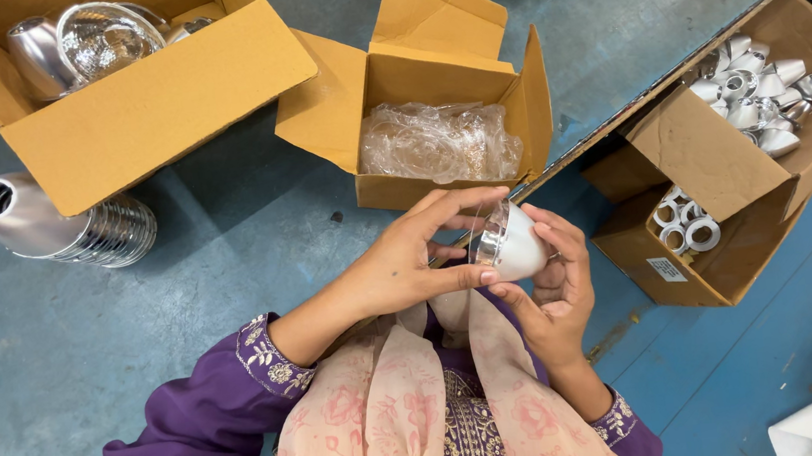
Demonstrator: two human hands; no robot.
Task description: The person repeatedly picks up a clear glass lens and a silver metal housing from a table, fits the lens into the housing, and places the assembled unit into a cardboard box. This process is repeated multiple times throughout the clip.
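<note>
A small white cone-shaped reflector cup [513, 245] with a shiny silver rim sits between both my hands, close to my chest. My left hand [416, 257] grips its rim side, thumb under and fingers curled over the top. Cupping the white back of the cup from the right is my right hand [552, 293], palm turned up. Purple embroidered sleeves cover both my forearms, and a pink patterned scarf hangs below my hands.
On the blue table stand a small open carton [410, 77] with crumpled clear plastic and a larger carton [146, 94] holding shiny reflectors. A silver ribbed lamp housing [44, 224] lies at the left. Floor cartons [721, 160] at the right hold several white cups and rings.
</note>
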